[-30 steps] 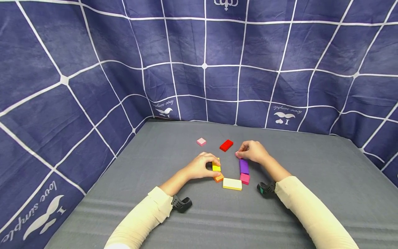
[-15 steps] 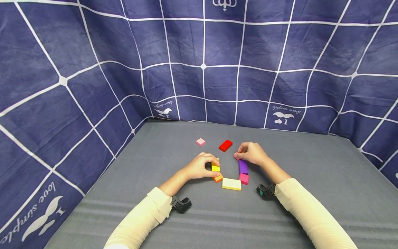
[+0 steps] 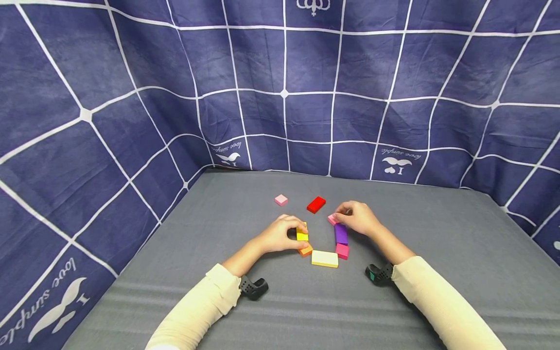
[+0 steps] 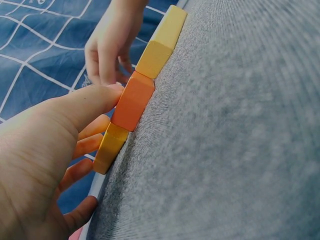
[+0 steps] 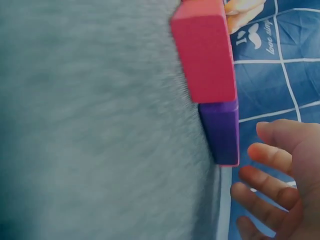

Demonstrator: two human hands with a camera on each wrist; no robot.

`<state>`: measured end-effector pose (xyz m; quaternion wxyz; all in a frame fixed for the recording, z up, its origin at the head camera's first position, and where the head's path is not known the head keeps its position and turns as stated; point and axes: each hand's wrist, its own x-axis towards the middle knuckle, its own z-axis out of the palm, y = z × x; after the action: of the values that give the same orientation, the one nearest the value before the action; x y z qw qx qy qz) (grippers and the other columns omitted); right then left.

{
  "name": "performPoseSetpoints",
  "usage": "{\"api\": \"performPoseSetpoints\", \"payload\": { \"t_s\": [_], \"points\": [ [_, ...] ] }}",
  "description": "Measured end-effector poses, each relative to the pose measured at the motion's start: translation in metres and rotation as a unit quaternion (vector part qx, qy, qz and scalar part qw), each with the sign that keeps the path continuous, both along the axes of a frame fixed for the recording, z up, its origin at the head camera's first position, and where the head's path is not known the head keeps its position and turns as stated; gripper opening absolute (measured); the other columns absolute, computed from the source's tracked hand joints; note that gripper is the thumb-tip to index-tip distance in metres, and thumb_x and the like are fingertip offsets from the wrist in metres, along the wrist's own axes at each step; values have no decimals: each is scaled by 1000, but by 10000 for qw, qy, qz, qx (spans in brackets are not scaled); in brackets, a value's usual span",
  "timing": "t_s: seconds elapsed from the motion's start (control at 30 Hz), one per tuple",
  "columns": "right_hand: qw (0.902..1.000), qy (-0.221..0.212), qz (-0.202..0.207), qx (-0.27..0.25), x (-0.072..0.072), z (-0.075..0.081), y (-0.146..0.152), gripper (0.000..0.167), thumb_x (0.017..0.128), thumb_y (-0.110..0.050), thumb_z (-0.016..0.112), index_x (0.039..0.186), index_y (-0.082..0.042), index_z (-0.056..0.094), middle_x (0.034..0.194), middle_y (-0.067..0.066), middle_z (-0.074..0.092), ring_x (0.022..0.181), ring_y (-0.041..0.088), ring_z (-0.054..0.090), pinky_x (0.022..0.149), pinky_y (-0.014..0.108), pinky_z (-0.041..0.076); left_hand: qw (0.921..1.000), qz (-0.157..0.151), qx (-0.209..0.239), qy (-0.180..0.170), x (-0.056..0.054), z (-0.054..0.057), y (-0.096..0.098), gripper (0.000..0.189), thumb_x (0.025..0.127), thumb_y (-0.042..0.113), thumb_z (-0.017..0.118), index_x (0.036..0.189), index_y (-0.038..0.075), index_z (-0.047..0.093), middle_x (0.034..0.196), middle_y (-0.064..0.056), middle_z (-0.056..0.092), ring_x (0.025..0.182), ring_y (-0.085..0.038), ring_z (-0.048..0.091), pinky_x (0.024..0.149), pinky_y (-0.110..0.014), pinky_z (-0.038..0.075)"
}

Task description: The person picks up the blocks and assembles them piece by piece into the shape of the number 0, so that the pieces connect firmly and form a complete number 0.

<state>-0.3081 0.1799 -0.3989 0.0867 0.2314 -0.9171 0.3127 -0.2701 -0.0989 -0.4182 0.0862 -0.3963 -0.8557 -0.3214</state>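
Observation:
In the head view my left hand (image 3: 282,233) curves its fingers and thumb about a yellow block (image 3: 302,234). Its thumb tip lies against an orange block (image 4: 134,102) in the left wrist view, with the other fingers partly behind the yellow block. My right hand (image 3: 358,217) hovers beside a small pink block (image 3: 333,219) at the far end of a purple block (image 3: 341,234). In the right wrist view its fingers (image 5: 267,185) are spread apart and hold nothing. A deep pink block (image 3: 342,251) touches the purple block's near end.
A cream-yellow block (image 3: 324,258) lies at the near side, between the orange and deep pink blocks. Farther back are a red block (image 3: 316,204) and a pale pink square block (image 3: 281,200). A blue gridded cloth (image 3: 262,112) stands behind the grey table surface (image 3: 245,204).
My right hand has let go of the small pink block and drawn slightly away to the right, so more of the block shows. My left hand stays at the yellow block.

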Motion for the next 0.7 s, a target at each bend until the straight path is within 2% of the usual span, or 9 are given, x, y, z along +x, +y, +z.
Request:
{"api": "performPoseSetpoints", "payload": {
  "t_s": [0.3, 0.53, 0.7],
  "points": [
    [9987, -310, 68, -398, 17, -9, 13, 28, 86, -17, 71, 111, -4, 69, 96, 8, 69, 80, 18, 62, 68, 34, 48, 10000, 49, 11, -68, -1, -1, 0, 29, 78, 29, 82, 100, 13, 74, 109, 1, 68, 109, -19, 55, 96, -33, 40],
    [9972, -347, 25, -663, 22, -21, 17, 32, 86, -16, 73, 116, -4, 68, 103, 9, 69, 83, 16, 59, 70, 30, 46, 10000, 28, 15, -30, 0, -2, 1, 29, 78, 29, 82, 100, 13, 73, 108, 1, 68, 109, -19, 55, 96, -33, 40],
    [9957, -143, 105, -905, 20, -31, 18, 30, 85, -14, 74, 114, -5, 70, 103, 8, 68, 86, 20, 58, 76, 32, 47, 10000, 16, 44, -20, -1, -1, 0, 29, 77, 29, 82, 100, 12, 73, 107, 2, 68, 109, -19, 55, 96, -34, 40]
  ]
}}
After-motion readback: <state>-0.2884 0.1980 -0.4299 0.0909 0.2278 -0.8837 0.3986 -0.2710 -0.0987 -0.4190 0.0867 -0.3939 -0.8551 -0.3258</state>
